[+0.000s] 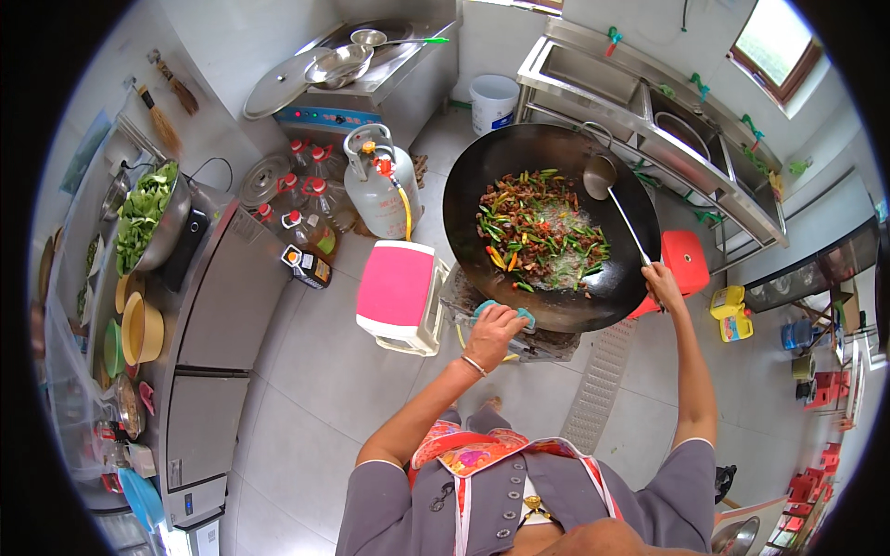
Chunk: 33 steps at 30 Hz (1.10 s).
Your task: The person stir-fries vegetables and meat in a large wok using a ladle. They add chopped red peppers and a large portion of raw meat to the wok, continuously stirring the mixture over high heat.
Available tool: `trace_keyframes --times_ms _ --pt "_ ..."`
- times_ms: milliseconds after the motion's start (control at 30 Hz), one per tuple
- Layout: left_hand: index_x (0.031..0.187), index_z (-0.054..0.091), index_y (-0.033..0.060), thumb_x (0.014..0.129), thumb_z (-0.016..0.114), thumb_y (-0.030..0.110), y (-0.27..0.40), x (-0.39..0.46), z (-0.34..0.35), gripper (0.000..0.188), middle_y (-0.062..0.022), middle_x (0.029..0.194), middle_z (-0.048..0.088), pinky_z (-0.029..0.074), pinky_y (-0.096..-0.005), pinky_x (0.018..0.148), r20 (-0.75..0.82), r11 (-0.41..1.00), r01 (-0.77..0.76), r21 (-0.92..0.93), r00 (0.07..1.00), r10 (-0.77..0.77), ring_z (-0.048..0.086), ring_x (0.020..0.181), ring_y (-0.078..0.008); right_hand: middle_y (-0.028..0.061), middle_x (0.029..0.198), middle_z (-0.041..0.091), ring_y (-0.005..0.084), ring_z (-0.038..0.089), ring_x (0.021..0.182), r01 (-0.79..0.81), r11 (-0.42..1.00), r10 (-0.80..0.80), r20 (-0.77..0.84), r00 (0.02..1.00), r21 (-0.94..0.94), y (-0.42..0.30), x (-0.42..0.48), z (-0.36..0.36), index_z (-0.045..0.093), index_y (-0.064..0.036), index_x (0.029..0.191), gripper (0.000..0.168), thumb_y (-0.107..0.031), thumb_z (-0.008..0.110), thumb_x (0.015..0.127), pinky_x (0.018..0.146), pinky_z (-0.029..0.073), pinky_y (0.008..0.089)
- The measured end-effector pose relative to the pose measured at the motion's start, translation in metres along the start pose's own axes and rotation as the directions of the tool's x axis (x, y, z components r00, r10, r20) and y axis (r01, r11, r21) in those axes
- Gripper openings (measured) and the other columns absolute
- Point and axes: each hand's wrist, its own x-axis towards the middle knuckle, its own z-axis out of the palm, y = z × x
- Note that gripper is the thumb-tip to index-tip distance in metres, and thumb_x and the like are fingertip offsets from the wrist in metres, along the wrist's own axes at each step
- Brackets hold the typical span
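A large black wok [480, 156] sits before me on a stove [549, 345]. Chopped meat with green and red peppers [518, 222] lies in it, with bubbling pale liquid on the right side. My left hand [494, 332] presses a folded teal cloth [525, 317] against the wok's near rim. In my right hand [664, 286] is the handle of a long metal ladle [626, 219]. The ladle's bowl rests against the wok's upper right wall, apart from the food.
A gas cylinder [381, 198] stands left of the wok, behind a pink-topped stool [396, 283]. Steel sinks [591, 76] line the back right. A red stool [685, 260] is beside the wok. On the left counter [184, 299] are a bowl of greens [149, 215] and basins [142, 326].
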Motion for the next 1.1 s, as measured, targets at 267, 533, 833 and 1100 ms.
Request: trace_keyframes --times_ms 267,533,833,1100 --pt "0.104 0.063 0.0114 0.077 0.054 0.003 0.000 -0.002 0.001 0.029 -0.0068 0.098 0.061 0.040 -0.0398 0.094 -0.020 1.000 0.005 0.011 1.000 -0.005 0.054 0.103 -0.0258 0.0029 0.055 0.043 0.0130 0.043 0.041 0.185 0.928 -0.072 0.332 0.940 -0.323 -0.057 0.002 0.054 0.047 -0.005 0.079 0.020 -0.021 0.055 0.088 0.037 0.033 0.0300" --pt "0.104 0.064 0.0110 0.076 0.054 0.002 -0.001 -0.001 0.000 0.031 -0.0075 0.099 0.061 0.040 -0.0401 0.093 -0.019 1.000 0.004 0.004 1.000 -0.004 0.054 0.103 -0.0265 0.0159 0.081 0.061 0.0360 0.060 0.073 0.457 0.420 -0.321 0.343 0.883 -0.784 -0.096 -0.116 0.005 0.047 -0.007 0.097 0.021 -0.015 0.059 0.082 0.062 0.045 0.0464" --pt "0.100 0.063 0.0099 0.074 0.053 0.002 -0.001 0.001 0.003 0.029 -0.0068 0.096 0.059 0.038 -0.0381 0.092 0.004 1.000 -0.008 0.001 1.000 0.008 0.053 0.100 -0.0252 0.0089 0.068 0.056 0.0247 0.056 0.059 0.157 0.862 -0.039 0.245 0.969 -0.483 -0.090 -0.228 -0.038 0.055 -0.011 0.113 0.027 -0.019 0.057 0.087 0.055 0.044 0.0354" --pt "0.094 0.062 0.0092 0.073 0.054 0.001 -0.001 0.004 0.002 0.024 -0.0064 0.090 0.059 0.040 -0.0384 0.089 0.021 1.000 0.008 -0.017 1.000 -0.007 0.054 0.094 -0.0252 0.0174 0.075 0.061 0.0357 0.059 0.068 0.171 0.829 -0.128 0.117 0.985 -0.533 -0.010 -0.150 0.016 0.057 -0.010 0.110 0.029 -0.025 0.056 0.085 0.062 0.045 0.0434"
